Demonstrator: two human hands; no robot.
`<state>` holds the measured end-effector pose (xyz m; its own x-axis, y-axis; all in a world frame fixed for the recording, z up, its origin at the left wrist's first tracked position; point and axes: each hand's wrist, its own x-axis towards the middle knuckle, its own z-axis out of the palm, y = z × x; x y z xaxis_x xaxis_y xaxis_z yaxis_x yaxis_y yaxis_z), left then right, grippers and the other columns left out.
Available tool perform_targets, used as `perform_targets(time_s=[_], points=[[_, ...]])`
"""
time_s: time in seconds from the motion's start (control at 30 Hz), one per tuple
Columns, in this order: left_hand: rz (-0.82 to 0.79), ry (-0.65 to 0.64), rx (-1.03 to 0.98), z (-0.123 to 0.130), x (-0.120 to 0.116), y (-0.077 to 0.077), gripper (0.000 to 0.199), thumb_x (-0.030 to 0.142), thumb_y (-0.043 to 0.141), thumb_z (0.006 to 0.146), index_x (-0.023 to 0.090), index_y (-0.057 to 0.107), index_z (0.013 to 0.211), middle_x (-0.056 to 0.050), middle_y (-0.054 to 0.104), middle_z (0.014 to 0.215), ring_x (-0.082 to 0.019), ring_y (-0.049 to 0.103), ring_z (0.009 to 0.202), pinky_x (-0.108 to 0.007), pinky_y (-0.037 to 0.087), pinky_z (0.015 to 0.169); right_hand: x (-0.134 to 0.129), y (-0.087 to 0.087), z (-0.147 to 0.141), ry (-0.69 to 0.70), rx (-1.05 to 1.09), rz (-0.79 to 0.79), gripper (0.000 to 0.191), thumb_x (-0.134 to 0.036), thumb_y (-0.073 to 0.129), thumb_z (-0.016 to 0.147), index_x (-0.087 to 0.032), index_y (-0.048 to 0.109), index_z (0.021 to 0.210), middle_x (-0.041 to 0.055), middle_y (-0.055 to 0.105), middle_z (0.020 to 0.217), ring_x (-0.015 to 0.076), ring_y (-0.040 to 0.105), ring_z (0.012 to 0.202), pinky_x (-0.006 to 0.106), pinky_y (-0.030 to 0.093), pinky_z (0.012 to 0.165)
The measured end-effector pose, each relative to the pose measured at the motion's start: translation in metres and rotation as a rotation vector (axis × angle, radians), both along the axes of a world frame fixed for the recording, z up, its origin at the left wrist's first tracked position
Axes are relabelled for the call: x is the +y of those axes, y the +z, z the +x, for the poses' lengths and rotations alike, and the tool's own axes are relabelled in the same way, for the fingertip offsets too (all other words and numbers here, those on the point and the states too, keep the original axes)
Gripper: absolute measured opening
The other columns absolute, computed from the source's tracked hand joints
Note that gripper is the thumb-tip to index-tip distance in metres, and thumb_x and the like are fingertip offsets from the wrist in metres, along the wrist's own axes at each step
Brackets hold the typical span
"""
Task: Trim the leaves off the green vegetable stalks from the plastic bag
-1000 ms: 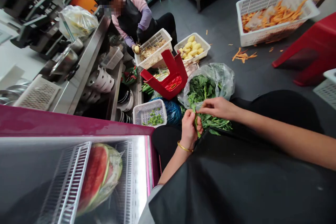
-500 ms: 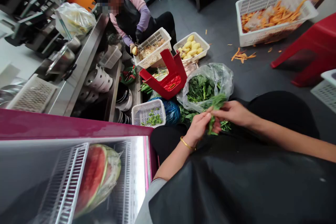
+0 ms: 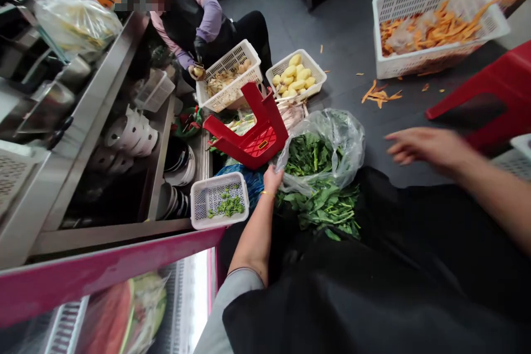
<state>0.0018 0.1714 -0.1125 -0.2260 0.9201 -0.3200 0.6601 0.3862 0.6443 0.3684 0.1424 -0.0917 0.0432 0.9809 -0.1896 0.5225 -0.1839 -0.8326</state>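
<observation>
My left hand (image 3: 273, 178) reaches forward, its fingers closed at the left rim of a clear plastic bag (image 3: 350, 141). Dark leafy greens (image 3: 309, 155) fill that bag. Just beyond my left hand is an overturned red plastic stool (image 3: 259, 141). More loose greens (image 3: 327, 207) lie in front of the bag, close to my lap. Over at the right, my right hand (image 3: 427, 146) is held out above the floor, a little blurred, its fingers stretched and holding nothing. A small white basket (image 3: 199, 207) with a few green pieces (image 3: 229, 204) stands left of my left forearm.
A co-worker (image 3: 194, 16) sits ahead, holding a potato over a basket of peelings (image 3: 230, 91). Peeled potatoes (image 3: 296, 74) fill another basket. Orange peelings (image 3: 440, 30) sit in a crate at right, near a red stool (image 3: 485, 88). An open fridge holds cut watermelon (image 3: 112, 315).
My hands have parted, and the greens they held are no longer in them. The left went forward to the bag's rim; the right swung out to the right. The view shifted slightly.
</observation>
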Motion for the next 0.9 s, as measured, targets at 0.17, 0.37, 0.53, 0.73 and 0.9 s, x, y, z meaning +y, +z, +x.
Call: perform_targets(time_s=[0.17, 0.37, 0.53, 0.73, 0.9], points=[[-0.054, 0.046, -0.189, -0.026, 0.01, -0.006, 0.025, 0.041, 0.055, 0.082, 0.016, 0.054, 0.079, 0.006, 0.048, 0.055, -0.009, 0.044, 0.042, -0.024, 0.044, 0.048, 0.086, -0.083, -0.104, 0.613, -0.41, -0.209, 0.056, -0.028, 0.07, 0.075, -0.013, 0.057, 0.128, 0.0153, 0.069, 0.102, 0.0272, 0.067, 0.091, 0.035, 0.05, 0.081], [-0.073, 0.056, -0.555, -0.036, 0.014, 0.01, 0.03, 0.046, 0.062, 0.078, 0.018, 0.054, 0.085, 0.01, 0.039, 0.048, -0.006, 0.034, 0.036, -0.02, 0.04, 0.041, 0.118, -0.192, -0.217, 0.548, -0.563, -0.303, 0.111, -0.049, 0.078, 0.064, -0.013, 0.018, 0.15, 0.0312, 0.024, 0.148, 0.0432, 0.038, 0.128, 0.047, 0.042, 0.093], [-0.078, 0.181, -0.655, -0.043, 0.024, 0.022, 0.024, 0.043, 0.061, 0.081, 0.02, 0.053, 0.084, 0.011, 0.037, 0.046, -0.006, 0.032, 0.036, -0.02, 0.041, 0.043, 0.101, -0.242, -0.278, 0.336, -0.61, -0.331, 0.087, -0.059, 0.057, 0.08, -0.014, 0.021, 0.146, 0.0292, 0.029, 0.143, 0.0398, 0.041, 0.122, 0.046, 0.045, 0.085], [-0.101, 0.204, -0.62, -0.044, 0.023, 0.027, 0.025, 0.043, 0.061, 0.081, 0.02, 0.056, 0.088, 0.008, 0.043, 0.055, -0.006, 0.035, 0.04, -0.02, 0.04, 0.044, 0.109, -0.263, -0.234, 0.442, -0.521, -0.254, 0.047, -0.041, 0.053, 0.086, -0.017, 0.046, 0.127, 0.0161, 0.051, 0.117, 0.0275, 0.055, 0.101, 0.034, 0.045, 0.081], [-0.051, 0.155, -0.585, -0.043, 0.021, 0.013, 0.024, 0.044, 0.059, 0.081, 0.021, 0.056, 0.085, 0.008, 0.042, 0.054, -0.007, 0.038, 0.041, -0.021, 0.039, 0.046, 0.111, -0.222, -0.184, 0.433, -0.502, -0.113, 0.048, -0.035, 0.049, 0.086, -0.009, 0.043, 0.125, 0.0202, 0.047, 0.121, 0.0297, 0.052, 0.109, 0.035, 0.044, 0.087]])
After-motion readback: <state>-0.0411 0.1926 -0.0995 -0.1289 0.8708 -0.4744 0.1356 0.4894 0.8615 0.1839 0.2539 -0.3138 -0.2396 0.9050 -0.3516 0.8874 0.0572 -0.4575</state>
